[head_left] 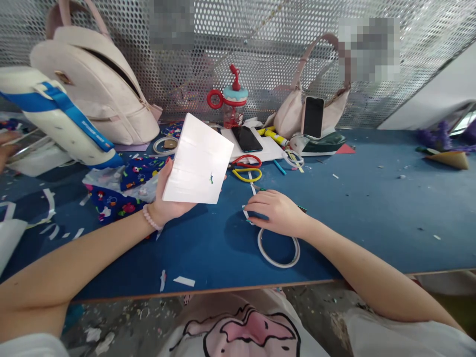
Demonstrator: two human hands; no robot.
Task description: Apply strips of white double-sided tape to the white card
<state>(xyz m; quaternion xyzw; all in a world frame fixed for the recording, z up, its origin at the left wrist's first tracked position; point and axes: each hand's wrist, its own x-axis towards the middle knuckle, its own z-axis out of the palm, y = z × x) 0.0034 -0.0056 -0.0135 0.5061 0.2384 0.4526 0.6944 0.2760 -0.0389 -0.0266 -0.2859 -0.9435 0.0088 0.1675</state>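
Note:
My left hand (168, 198) holds a white box-like block (197, 161) up over the blue table (372, 208), its fingers closed round the block's lower left edge. A bead bracelet (150, 218) circles that wrist. My right hand (277, 210) rests on the table with curled fingers pressing on a white strip (246, 214) and a thin dark tool I cannot make out. A roll of white tape (278, 250) lies under the right wrist.
Scissors with red and yellow handles (247, 168) lie behind the hands. Further back stand a pink backpack (96, 84), a red-lidded bottle (232, 106), two phones (313, 116), a beige bag (293, 111) and patterned blue paper (130, 183). Paper scraps litter the left side. Another person's hand (5, 146) shows at far left.

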